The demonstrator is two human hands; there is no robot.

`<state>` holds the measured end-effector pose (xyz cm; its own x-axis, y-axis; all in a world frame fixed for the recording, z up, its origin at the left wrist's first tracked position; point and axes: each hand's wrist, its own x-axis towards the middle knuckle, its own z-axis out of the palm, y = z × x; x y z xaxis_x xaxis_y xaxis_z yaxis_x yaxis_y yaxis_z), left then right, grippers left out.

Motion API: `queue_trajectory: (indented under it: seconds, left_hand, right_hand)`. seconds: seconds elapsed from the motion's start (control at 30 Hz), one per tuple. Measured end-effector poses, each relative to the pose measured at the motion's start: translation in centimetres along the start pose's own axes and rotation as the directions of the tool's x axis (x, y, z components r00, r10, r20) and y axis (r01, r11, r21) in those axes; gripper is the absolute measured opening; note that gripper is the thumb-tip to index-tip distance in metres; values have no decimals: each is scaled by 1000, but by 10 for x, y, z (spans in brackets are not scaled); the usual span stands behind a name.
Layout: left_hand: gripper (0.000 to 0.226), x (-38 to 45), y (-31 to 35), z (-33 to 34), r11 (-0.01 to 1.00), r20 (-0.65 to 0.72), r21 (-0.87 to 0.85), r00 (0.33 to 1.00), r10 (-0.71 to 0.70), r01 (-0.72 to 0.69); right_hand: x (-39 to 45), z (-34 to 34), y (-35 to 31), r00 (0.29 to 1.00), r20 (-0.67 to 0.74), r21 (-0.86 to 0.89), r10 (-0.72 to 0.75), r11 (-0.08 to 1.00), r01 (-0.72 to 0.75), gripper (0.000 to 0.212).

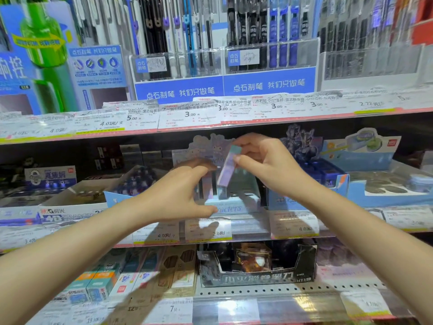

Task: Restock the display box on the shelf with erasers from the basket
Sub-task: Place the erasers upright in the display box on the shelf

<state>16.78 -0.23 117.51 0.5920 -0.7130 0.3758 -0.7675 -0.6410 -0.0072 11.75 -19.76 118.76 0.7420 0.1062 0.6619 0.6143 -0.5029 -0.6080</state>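
Eraser [228,166], a long pastel stick with a lilac sleeve and a mint end, is in the right hand [267,165], pinched near its upper end between thumb and fingertips and tilted, with its lower end pointing down into the display box [230,205] on the middle shelf [295,233]. It hangs just above the box's opening, not yet seated. A few upright pieces seem to stand inside the box already, though blur makes their count hard to tell.

The left hand [180,195] is spread and curled loosely at the box's left front corner, thumb low against the front panel and fingers reaching toward the top edge; it grips nothing of its own and appears to steady the box. The basket is not in the head view.

The step in hand looks like the placing of one eraser into the box. The next move calls for bringing the stick more upright, lining its lower end with a free gap between the standing pieces, and sliding it straight down while the left hand keeps the light cardboard from shifting back. The neighbouring boxes [328,181] stand close on both sides, so there is little room to swing.
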Motion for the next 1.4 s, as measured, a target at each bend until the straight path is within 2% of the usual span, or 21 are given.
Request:
queue_trajectory:
  seconds: [0.1,0.27,0.77,0.87,1.07,1.27,1.4]
  left_hand:
    - [79,-1,-5,2,999,78,16,997,-28,27]
    - [95,-3,-9,3,1000,132,18,991,8,-10]
    - [90,-4,-5,0,1000,121,15,993,14,-16]
    - [91,-3,-5,-1,1000,134,21,991,8,-10]
    - [88,-2,-5,0,1000,148,27,989,-5,1]
    - [92,-3,-6,-1,1000,148,26,989,-1,-2]
    - [94,-3,-9,2,999,119,-12,992,43,-42]
  right_hand:
    - [0,-7,10,1000,22,-113,5,994,-2,26]
    - [-1,-6,26,998,59,-191,30,981,-18,21]
    - [0,-3,38,992,113,-235,50,972,-22,17]
    - [-2,-4,36,991,121,-242,65,970,-34,22]
    - [-1,-8,31,983,160,-263,88,964,-44,53]
    - [-3,-6,30,976,198,-344,94,939,-21,56]
    - [-2,-6,28,968,226,-370,110,929,-19,50]
